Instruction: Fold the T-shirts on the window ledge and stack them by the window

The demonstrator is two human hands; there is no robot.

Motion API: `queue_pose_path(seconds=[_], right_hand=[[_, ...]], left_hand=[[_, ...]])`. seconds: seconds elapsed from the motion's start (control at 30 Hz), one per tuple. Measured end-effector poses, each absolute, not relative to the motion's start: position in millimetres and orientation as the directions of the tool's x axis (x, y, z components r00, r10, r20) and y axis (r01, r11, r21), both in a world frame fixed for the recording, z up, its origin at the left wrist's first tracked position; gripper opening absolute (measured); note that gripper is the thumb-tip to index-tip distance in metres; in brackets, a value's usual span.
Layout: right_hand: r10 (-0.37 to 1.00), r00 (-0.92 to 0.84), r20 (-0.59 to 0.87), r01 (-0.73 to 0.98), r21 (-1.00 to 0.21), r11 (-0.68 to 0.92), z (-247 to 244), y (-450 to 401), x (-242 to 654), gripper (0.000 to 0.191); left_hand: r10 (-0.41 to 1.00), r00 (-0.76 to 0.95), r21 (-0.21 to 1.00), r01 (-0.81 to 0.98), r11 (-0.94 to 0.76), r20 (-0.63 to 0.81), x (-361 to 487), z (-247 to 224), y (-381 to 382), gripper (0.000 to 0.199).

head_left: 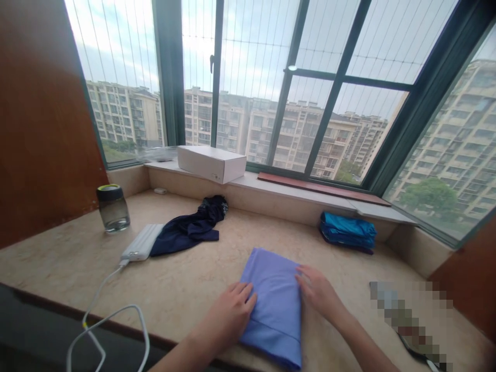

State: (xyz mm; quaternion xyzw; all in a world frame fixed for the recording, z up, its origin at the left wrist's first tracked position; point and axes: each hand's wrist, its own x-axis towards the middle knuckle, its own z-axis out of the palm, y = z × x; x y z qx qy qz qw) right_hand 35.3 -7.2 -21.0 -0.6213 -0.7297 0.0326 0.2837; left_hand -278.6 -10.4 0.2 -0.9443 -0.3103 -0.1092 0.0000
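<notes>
A lavender-blue cloth (273, 299), folded into a neat rectangle, lies on the stone-topped sill in front of me. My left hand (234, 310) rests on its left edge with the fingers stretched out over the fabric. At the upper right edge, my right hand (320, 292) touches the cloth with extended fingers, slightly apart. Neither hand lifts it. Farther back to the right sits a folded bright-blue garment (346, 231). A crumpled navy garment (189, 227) lies to the back left.
On the left stand a water bottle (113, 209) and a white power bank (141, 243) with a white cable (108, 315) looping over the front edge. A white box (211, 163) rests on the window ledge. A pixelated object (411, 320) lies at the right.
</notes>
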Motion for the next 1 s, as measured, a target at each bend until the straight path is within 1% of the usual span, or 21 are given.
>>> queue_pose_path(seconds=[0.07, 0.17, 0.33, 0.43, 0.5, 0.6, 0.63, 0.67, 0.73, 0.8, 0.83, 0.93, 1.0], right_hand=[[0.931, -0.006, 0.364, 0.883, -0.436, 0.176, -17, 8, 39, 0.036], [0.955, 0.008, 0.298, 0.882, -0.451, 0.134, -14, 25, 36, 0.032], [0.985, 0.057, 0.165, 0.900, -0.436, 0.021, -8, 38, 32, 0.037], [0.995, 0.036, 0.095, 0.903, -0.430, 0.008, -1, 44, 34, 0.037], [0.999, 0.001, 0.039, 0.900, -0.435, 0.016, 7, 48, 34, 0.031], [0.997, -0.064, -0.046, 0.897, -0.440, 0.037, 23, 50, 28, 0.010], [0.996, -0.077, -0.049, 0.899, -0.435, 0.048, 29, 48, 24, 0.006], [0.996, -0.090, -0.022, 0.906, -0.418, 0.072, 36, 43, 20, 0.007], [0.982, -0.144, 0.121, 0.919, -0.352, 0.178, 47, 24, 7, 0.012], [0.919, -0.262, 0.295, 0.903, -0.262, 0.341, 51, -9, -7, 0.017], [0.874, -0.331, 0.355, 0.875, -0.231, 0.426, 50, -28, -14, 0.020], [0.760, -0.503, 0.411, 0.759, -0.209, 0.616, 34, -85, -32, 0.032], [0.709, -0.568, 0.417, 0.708, -0.191, 0.680, 20, -113, -40, 0.037]], left_hand=[[0.541, 0.802, 0.073, 0.542, -0.837, 0.252, -276, 4, -23, 0.039], [0.497, 0.814, 0.133, 0.480, -0.867, 0.300, -271, 4, -36, 0.044], [0.571, 0.774, 0.238, 0.520, -0.820, 0.275, -276, -5, -47, 0.046], [0.568, 0.786, 0.318, 0.488, -0.813, 0.243, -287, -2, -49, 0.061], [0.565, 0.796, 0.368, 0.470, -0.803, 0.217, -293, 2, -50, 0.068], [0.594, 0.777, 0.414, 0.480, -0.774, 0.209, -298, 5, -49, 0.063], [0.600, 0.771, 0.421, 0.482, -0.769, 0.213, -299, 5, -48, 0.062], [0.602, 0.768, 0.426, 0.480, -0.767, 0.219, -299, 5, -48, 0.062], [0.596, 0.771, 0.432, 0.469, -0.771, 0.226, -300, 5, -46, 0.065], [0.591, 0.772, 0.433, 0.463, -0.774, 0.232, -300, 7, -46, 0.067], [0.589, 0.773, 0.432, 0.460, -0.776, 0.234, -300, 8, -46, 0.064], [0.586, 0.780, 0.431, 0.461, -0.776, 0.220, -298, 11, -47, 0.042], [0.581, 0.791, 0.415, 0.471, -0.779, 0.192, -296, 10, -47, 0.031]])
